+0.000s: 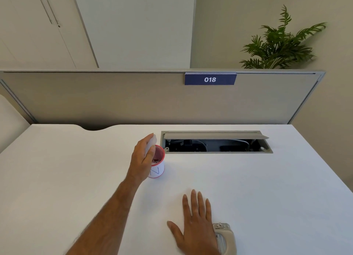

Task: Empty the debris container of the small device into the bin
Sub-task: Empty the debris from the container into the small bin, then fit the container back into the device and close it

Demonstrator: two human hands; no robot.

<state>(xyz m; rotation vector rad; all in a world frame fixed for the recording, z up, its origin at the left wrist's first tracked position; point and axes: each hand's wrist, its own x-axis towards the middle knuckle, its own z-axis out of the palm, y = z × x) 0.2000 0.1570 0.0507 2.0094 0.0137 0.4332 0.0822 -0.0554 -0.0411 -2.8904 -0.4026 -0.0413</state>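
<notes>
My left hand (142, 157) holds a small translucent white debris container (150, 145) tilted over the mouth of the bin (158, 168), a little red cup wrapped in white paper with letters on it. Some debris lies inside the cup. My right hand (194, 222) rests flat on the white desk near the front edge, fingers spread, holding nothing. Just to its right lies the small beige device (225, 239), partly behind my hand.
An open cable hatch (215, 142) with wires inside is cut into the desk (76, 168) right of the cup. A grey partition (114, 98) with a blue "018" label (210, 79) stands behind. A plant (278, 42) rises beyond it.
</notes>
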